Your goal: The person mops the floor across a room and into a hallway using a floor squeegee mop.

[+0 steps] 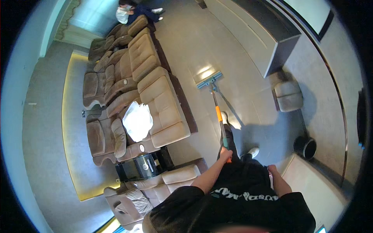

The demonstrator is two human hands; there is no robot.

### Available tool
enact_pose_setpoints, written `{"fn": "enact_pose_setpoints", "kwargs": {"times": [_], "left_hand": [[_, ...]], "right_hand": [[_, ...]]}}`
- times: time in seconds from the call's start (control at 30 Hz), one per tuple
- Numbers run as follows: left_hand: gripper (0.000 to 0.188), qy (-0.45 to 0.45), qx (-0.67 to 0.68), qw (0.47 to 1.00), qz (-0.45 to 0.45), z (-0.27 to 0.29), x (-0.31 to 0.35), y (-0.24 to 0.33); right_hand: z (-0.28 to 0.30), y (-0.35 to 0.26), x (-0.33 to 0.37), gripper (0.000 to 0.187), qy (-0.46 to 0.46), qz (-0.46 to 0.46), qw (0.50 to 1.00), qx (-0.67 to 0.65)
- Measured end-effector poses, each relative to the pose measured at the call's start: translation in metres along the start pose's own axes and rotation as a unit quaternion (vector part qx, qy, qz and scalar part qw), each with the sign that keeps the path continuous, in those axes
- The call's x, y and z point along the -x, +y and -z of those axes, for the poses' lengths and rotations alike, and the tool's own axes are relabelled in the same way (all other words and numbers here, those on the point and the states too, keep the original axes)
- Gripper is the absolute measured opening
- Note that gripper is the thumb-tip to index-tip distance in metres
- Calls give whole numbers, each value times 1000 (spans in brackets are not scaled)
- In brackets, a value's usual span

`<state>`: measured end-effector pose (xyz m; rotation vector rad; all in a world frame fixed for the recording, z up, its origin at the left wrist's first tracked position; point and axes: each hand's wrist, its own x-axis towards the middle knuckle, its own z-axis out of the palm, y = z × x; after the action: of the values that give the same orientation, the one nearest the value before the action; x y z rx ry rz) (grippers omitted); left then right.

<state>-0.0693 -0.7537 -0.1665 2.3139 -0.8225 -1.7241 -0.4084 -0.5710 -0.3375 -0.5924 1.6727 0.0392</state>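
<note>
My left hand (225,154) is wrapped round the lower end of the handle of a flat-headed mop (218,113). Its pole has orange and green sections and slants away from me over the tiled floor. The wide blue-grey mop head (209,80) rests on the floor, beside a bright light reflection. At the right side of my waist is my right hand (273,169), close against my dark clothes; its fingers are too hidden to make out. My shoes show on the floor near the pole.
A long row of brown recliner sofas (165,105) runs along the left, with a white cloth or bag (138,121) on one seat. At the far end sits another person (134,13). Rightward are a low cabinet (248,39), a stool (288,96) and a black bin (305,147).
</note>
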Motion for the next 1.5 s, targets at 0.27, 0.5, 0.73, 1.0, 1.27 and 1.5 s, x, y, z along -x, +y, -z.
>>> {"fn": "enact_pose_setpoints", "kwargs": {"times": [0.27, 0.5, 0.73, 1.0, 1.27, 1.5], "left_hand": [[12, 167, -118, 978, -39, -1, -49, -25], [14, 52, -84, 995, -9, 58, -47, 78], [12, 18, -69, 997, -2, 133, -119, 190], [9, 46, 9, 999, -19, 186, -222, 265], [11, 22, -43, 996, -72, 186, -234, 311], [15, 28, 24, 999, -15, 180, -194, 202]], "right_hand": [[26, -143, 21, 13, -6, 189, 972, 138], [19, -220, 17, 8, -8, 89, 965, -246], [-9, -291, -31, 14, -5, -74, 949, -307], [-19, -448, -39, 16, 5, 65, 900, -431], [-26, -395, 7, 17, 20, 55, 923, -379], [-8, -265, 62, 18, 11, 32, 956, -291]]}}
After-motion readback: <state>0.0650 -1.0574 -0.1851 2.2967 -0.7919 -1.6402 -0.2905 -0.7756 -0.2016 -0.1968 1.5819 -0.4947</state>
